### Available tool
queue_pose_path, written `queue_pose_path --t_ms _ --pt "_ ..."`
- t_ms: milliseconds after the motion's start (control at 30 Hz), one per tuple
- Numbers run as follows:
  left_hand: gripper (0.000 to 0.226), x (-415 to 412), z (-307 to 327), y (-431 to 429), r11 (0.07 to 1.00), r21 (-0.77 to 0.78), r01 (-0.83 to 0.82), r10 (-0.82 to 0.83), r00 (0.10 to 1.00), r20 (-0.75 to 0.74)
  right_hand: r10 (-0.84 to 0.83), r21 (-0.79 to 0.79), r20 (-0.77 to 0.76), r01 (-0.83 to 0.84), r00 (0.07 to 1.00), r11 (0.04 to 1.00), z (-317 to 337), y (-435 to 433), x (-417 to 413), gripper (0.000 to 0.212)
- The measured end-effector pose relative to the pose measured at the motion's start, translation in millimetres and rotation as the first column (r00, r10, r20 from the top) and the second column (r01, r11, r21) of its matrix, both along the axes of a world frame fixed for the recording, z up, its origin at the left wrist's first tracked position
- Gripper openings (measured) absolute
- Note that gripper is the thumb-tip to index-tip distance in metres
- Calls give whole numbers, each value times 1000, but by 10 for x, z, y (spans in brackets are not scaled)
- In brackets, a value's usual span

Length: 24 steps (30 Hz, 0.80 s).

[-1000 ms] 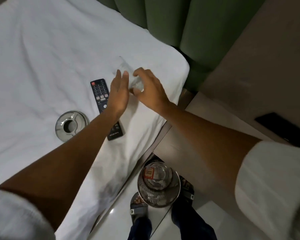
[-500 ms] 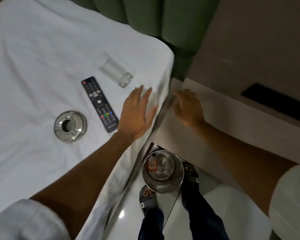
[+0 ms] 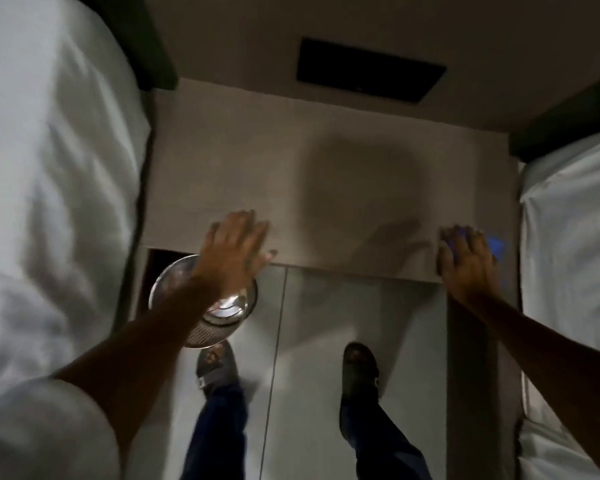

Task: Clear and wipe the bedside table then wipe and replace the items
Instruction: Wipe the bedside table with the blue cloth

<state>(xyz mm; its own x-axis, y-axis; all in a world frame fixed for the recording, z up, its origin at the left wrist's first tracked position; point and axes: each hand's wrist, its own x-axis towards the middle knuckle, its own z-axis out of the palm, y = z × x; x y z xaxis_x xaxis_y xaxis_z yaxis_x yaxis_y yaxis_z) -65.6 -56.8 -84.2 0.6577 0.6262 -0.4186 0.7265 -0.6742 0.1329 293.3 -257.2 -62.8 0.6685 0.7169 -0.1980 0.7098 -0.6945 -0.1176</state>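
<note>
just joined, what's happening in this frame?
A person stands at a bedside table between two white beds. The tabletop looks bare apart from a blue cloth at its front right corner, where the right hand rests on it. The left hand lies flat and empty on the front edge, above a metal bin on the floor. Wiping looks about to start; the frame is blurred.

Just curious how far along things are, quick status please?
Left hand open, flat on bedside table front edge. Right hand on blue cloth at right corner. Tabletop otherwise bare, nothing in the way.
</note>
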Motion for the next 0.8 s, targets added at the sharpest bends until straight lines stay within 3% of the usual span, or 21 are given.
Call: queue_pose_path --t_ms 67,167,300,400,467,633,700,800 --pt "105 70 -247 112 996 15 -92 92 996 -8 -20 -46 15 21 1000 999 -282 -192 240 57" --pt "74 -2 -563 369 942 85 -326 309 937 165 -78 -97 31 81 996 992 -591 -419 567 61" --pt "73 -180 -1006 602 924 194 -329 288 934 212 -147 -120 10 147 989 982 -783 -700 687 65" --pt "74 -247 -1051 615 927 215 -306 257 939 228 -286 12 7 286 958 958 -911 -452 212 62" --pt "74 -221 -1011 642 919 222 -325 267 929 255 -284 54 23 282 959 958 -974 -122 -223 61" --pt "78 -231 -1003 627 913 230 -338 280 927 251 81 133 -83 -70 993 989 -1071 1082 -1278 62" --pt "80 -240 -1003 635 908 235 -346 281 921 271 325 152 -118 -306 938 940 -1076 1524 -1677 62" --pt "79 -228 -1022 629 898 260 -355 274 913 301 602 69 -39 -599 798 798 -1040 1783 -1868 59"
